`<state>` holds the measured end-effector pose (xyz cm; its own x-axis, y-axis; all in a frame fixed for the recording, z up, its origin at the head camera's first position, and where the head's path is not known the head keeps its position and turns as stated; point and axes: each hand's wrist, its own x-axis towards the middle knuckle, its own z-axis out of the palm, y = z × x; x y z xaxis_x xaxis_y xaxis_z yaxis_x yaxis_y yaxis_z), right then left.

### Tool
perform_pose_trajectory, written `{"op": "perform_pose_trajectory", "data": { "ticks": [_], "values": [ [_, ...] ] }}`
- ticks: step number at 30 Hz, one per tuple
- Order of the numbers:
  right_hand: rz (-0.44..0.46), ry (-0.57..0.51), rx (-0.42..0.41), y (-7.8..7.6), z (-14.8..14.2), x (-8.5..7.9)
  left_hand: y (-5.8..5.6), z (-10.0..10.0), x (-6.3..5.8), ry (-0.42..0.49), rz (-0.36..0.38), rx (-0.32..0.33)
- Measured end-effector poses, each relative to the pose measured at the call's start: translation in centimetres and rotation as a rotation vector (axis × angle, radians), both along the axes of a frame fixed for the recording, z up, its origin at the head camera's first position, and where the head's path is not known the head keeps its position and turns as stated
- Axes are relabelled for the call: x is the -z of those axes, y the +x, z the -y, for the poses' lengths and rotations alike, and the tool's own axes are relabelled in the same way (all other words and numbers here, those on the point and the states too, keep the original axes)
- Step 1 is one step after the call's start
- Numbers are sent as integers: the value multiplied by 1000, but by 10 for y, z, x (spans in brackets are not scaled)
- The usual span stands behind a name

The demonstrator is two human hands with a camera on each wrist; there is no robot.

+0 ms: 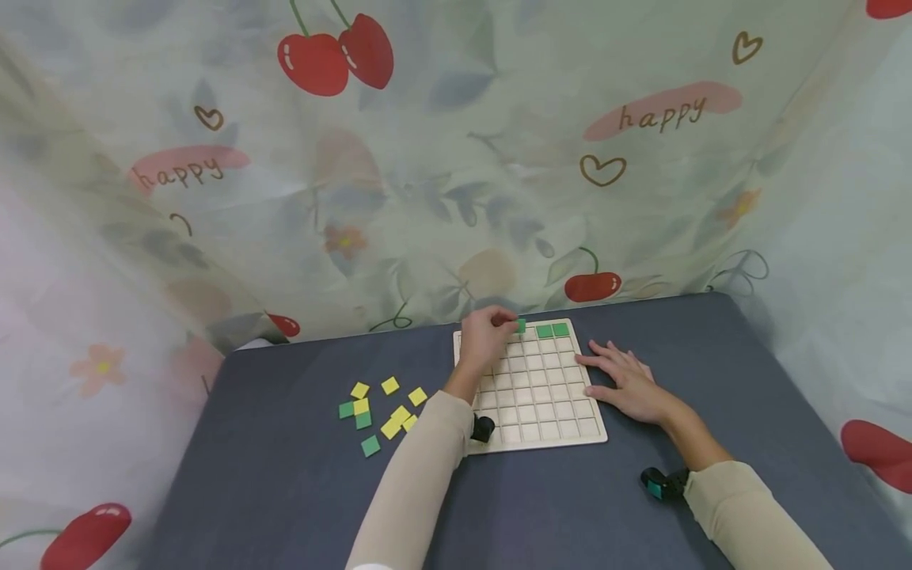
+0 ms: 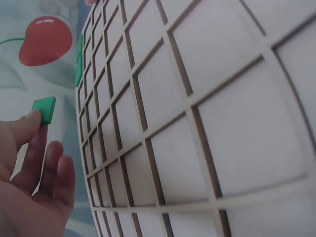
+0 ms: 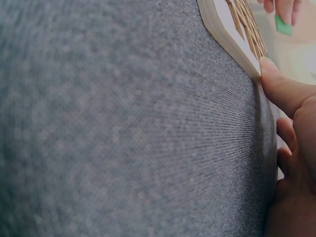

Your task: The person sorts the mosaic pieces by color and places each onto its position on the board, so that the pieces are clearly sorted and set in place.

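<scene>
A pale wooden grid board (image 1: 539,380) lies on the table, its shallow squares framed by thin ridges. Two green tiles (image 1: 552,330) sit side by side in its far row, near the right corner. Over that far row my left hand (image 1: 484,340) pinches another green tile (image 2: 45,109) between thumb and fingertips, held above the board in the left wrist view. My right hand (image 1: 630,384) rests at the board's right edge with fingers spread, the thumb (image 3: 276,84) touching the rim.
Left of the board lie several loose yellow tiles (image 1: 389,385) and green tiles (image 1: 370,446), some overlapping. The dark cloth-covered table (image 1: 299,491) ends at a patterned curtain (image 1: 456,198) behind the board. A black wrist device (image 1: 483,429) hangs over the board's near left part.
</scene>
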<state>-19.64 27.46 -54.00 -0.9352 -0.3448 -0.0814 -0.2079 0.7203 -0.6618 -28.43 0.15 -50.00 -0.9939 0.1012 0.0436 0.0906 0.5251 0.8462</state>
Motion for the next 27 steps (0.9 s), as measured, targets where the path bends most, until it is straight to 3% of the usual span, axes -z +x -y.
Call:
{"op": "perform_pose_trajectory", "data": {
  "ticks": [11,15,27],
  "values": [
    [-10,4,-13,-1,4,-2,-5,-17,8,-131,46,-38],
    [-12,14,-4,-1,4,-2,-4,-21,7,-188,32,-27],
    [-4,3,4,1,1,-1,-5,-30,11,-532,-86,36]
  ]
}}
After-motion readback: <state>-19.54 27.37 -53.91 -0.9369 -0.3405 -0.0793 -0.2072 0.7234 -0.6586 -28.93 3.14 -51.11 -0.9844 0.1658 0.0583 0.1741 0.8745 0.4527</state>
